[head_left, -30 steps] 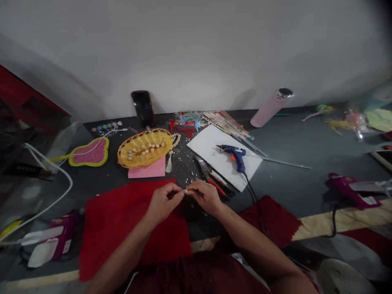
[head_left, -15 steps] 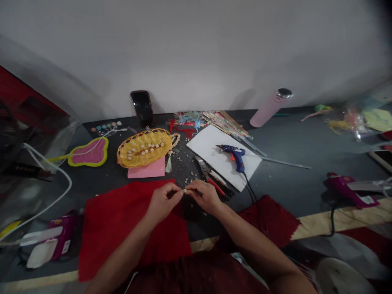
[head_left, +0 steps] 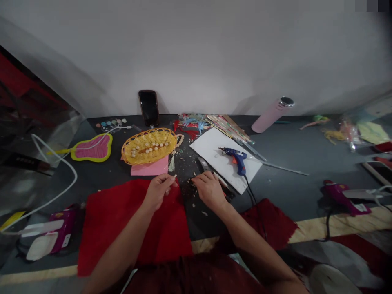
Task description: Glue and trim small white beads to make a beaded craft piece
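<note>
My left hand (head_left: 159,191) is above the red cloth (head_left: 128,224), pinching a small pale stick-like piece (head_left: 175,176) between thumb and fingertips. My right hand (head_left: 210,190) is lowered to the dark tabletop, fingers bent and close together among small pale crumbs. Its fingertips are partly hidden, so whatever they hold does not show. Just beyond that hand lie pliers (head_left: 203,164), their handles mostly covered by it. A yellow woven basket (head_left: 125,152) with rows of small whitish flower-like pieces rests on pink paper (head_left: 150,167) past my left hand.
A blue glue gun (head_left: 235,157) lies on a white sheet (head_left: 202,143), its cord running toward me. Behind are decorated sticks (head_left: 229,126), a pink bottle (head_left: 271,116) and a phone (head_left: 148,108) against the wall. Purple devices (head_left: 63,228) stand at both sides.
My hands have parted. The small pale piece stays in my left hand, which has moved slightly left; my right hand has moved right and down to the tabletop. The view has shifted a little.
</note>
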`<action>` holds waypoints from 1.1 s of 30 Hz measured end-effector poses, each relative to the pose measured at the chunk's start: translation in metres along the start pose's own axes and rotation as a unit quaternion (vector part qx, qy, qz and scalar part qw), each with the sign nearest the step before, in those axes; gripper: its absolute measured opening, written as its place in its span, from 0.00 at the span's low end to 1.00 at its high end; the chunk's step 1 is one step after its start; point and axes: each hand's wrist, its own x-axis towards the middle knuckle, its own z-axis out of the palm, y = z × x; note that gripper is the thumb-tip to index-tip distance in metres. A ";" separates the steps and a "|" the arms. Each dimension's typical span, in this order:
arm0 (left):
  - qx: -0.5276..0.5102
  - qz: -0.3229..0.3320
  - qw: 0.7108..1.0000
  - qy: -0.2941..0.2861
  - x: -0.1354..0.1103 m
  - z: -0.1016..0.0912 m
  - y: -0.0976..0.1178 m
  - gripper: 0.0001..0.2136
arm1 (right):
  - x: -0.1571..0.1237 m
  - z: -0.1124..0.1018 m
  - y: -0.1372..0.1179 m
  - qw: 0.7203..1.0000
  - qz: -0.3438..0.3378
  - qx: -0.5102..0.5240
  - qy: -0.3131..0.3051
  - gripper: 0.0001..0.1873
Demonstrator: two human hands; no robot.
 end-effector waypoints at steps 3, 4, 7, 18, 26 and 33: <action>0.012 0.008 1.000 -0.003 -0.002 0.001 -0.001 0.11 | -0.002 -0.005 0.005 1.000 -0.005 0.006 0.003 0.15; 0.017 0.010 1.000 -0.003 -0.002 0.001 -0.001 0.11 | -0.004 -0.007 0.007 1.000 -0.002 0.006 0.006 0.15; 0.039 0.013 0.999 -0.003 -0.003 0.001 0.000 0.11 | -0.011 -0.018 0.015 0.999 0.024 -0.008 0.019 0.14; 0.063 0.025 0.998 -0.014 -0.003 0.001 -0.001 0.12 | -0.034 -0.022 0.029 0.989 0.101 -0.101 0.033 0.12; 0.063 0.025 0.998 -0.010 -0.003 0.001 -0.002 0.12 | -0.038 -0.021 0.039 0.988 0.126 -0.011 0.087 0.10; 0.049 0.021 0.999 -0.007 -0.003 0.003 -0.003 0.13 | -0.022 -0.051 0.017 0.856 0.190 0.479 -0.025 0.17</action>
